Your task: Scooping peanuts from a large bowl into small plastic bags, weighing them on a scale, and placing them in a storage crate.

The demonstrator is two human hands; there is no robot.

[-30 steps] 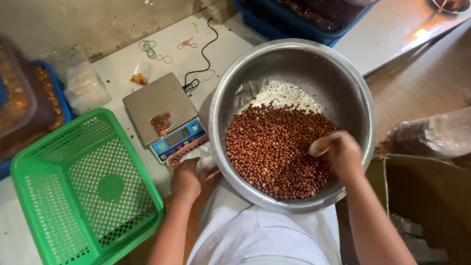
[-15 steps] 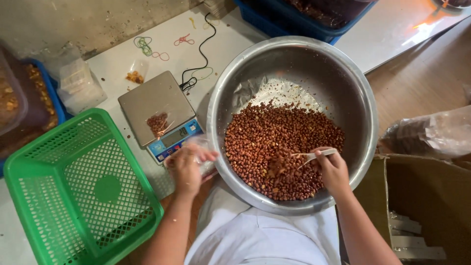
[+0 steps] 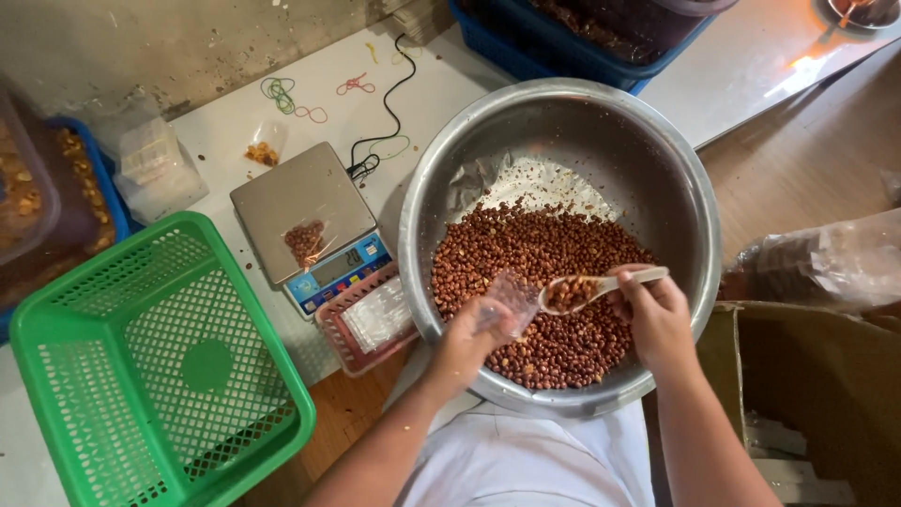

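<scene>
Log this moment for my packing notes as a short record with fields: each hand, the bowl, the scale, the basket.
left hand: left hand holds a small clear bag open over the bowl
right hand: right hand holds a white spoon loaded with peanuts at the bag's mouth
bowl: steel bowl, partly filled with red-skinned peanuts
scale: digital scale with a filled small bag on its plate
basket: green basket, left of the scale

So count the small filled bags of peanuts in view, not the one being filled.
2. One small filled bag lies on the scale's steel platform; another lies on the white table behind the scale. Others may be hidden from view.
</scene>
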